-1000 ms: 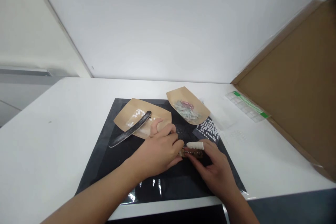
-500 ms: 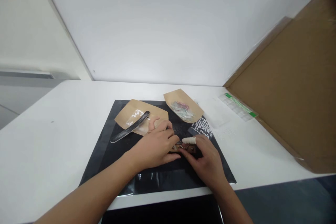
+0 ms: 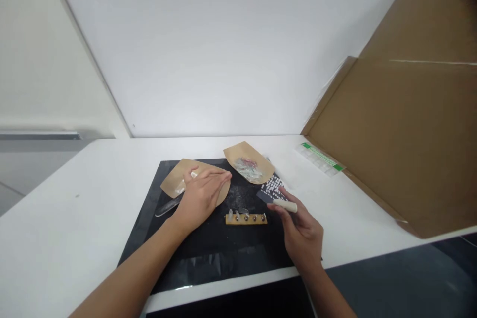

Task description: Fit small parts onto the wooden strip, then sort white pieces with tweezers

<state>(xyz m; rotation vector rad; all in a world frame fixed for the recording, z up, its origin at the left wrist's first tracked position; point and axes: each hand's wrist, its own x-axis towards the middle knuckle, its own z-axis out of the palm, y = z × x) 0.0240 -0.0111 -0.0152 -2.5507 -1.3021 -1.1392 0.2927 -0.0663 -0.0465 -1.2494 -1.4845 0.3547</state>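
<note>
Head view: near the middle of a black mat (image 3: pixel 253 246) lies a short wooden strip (image 3: pixel 250 221) with a row of round metal knobs (image 3: pixel 255 218) along it. Two clear tips (image 3: pixel 230 214) stand at the strip's 9 o'clock end, and a clear sliver (image 3: pixel 244 210) lies just behind it at 12 o'clock.

At 10 o'clock from the strip, the left hand (image 3: pixel 201 198) reaches over a brown tray (image 3: pixel 172 179), its fingers stretched and bunched toward 2 o'clock, the little finger lifted. Its underside is hidden, so whether it holds anything cannot be told. White bits (image 3: pixel 181 188) show in that tray, and a dark nail file (image 3: pixel 167 206) runs beneath the forearm at 9 o'clock.

At 3 o'clock, the right hand (image 3: pixel 303 231) is half curled — one finger in a white cover (image 3: pixel 286 205) — with its fingertips at the near edge of a dark card (image 3: pixel 271 188) bearing white stickers; a grip on it cannot be made out.

Clear packets (image 3: pixel 250 171) fill a second tray (image 3: pixel 238 151) at 12 o'clock. Farther off, toward 2 o'clock, a clear case (image 3: pixel 322 156) lies beside a cardboard box (image 3: pixel 410 134) on the white surface (image 3: pixel 74 238).
</note>
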